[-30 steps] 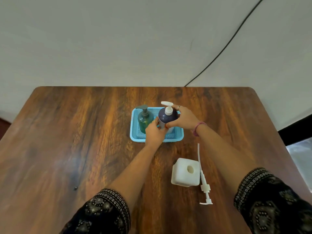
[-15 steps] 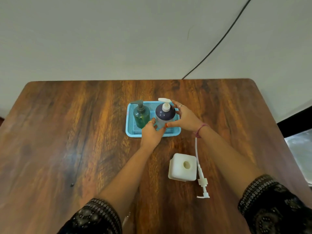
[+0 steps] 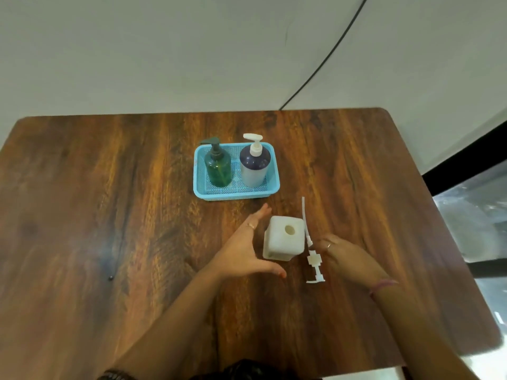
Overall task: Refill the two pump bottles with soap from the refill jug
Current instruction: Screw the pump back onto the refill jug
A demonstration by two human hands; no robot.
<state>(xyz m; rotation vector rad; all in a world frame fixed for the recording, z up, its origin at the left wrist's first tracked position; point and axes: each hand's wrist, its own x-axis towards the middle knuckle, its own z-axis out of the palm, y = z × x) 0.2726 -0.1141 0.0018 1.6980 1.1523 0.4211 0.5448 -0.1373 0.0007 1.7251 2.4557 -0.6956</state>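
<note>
Two pump bottles stand upright in a blue mesh tray (image 3: 201, 192): a green one with a dark pump (image 3: 218, 165) on the left, a dark blue and white one with a white pump (image 3: 254, 165) on the right. Nearer me stands the white square refill jug (image 3: 284, 244), its top hole uncovered. Its white pump with a long tube (image 3: 311, 245) lies on the table just right of the jug. My left hand (image 3: 247, 250) is spread open beside the jug's left side, apart from it. My right hand (image 3: 347, 256) hovers at the pump's right, fingertips close to the tube.
The wooden table (image 3: 109, 215) ends at a pale wall behind the tray. A black cable (image 3: 323, 61) runs down the wall to the table's back edge. A small dark speck (image 3: 110, 277) lies at the left.
Both hands let go of the blue and white bottle in the tray and drew back towards me, arriving on either side of the refill jug. The camera view tilted lower.
</note>
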